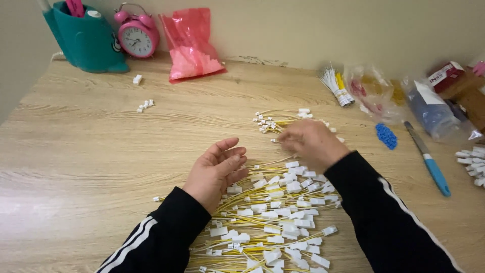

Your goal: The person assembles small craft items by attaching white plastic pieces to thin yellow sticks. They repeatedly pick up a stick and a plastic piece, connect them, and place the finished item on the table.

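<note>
The right hand (310, 144) is curled palm-down, its fingertips pinched over a small group of loose white connectors (265, 124) with yellow leads at the far edge of the work area. Whether a piece is actually gripped cannot be told, as the fingertips are turned away from the camera and blurred. The left hand (217, 169) is held open and empty, palm turned inward, fingers loosely spread, just above the near edge of the large pile of yellow wires with white housings (275, 217). The pile is spread across the wooden table (91, 151) between the two black sleeves.

The step in hand is judged to be the picking of a single piece from the small group. A fine pinch is called for next, with one piece separated from its neighbours, and the open left hand is placed to receive it.

Further out, a blue-handled tool (429, 162), a patch of blue pieces (386, 135), clear bags (399, 98), a red bag (192, 45), a pink alarm clock (136, 35) and a teal holder (83, 38) are set along the table. The bag contents cannot be made out. The lower end of the pile and a second cluster of white parts (472, 162) are cut off by the frame.
</note>
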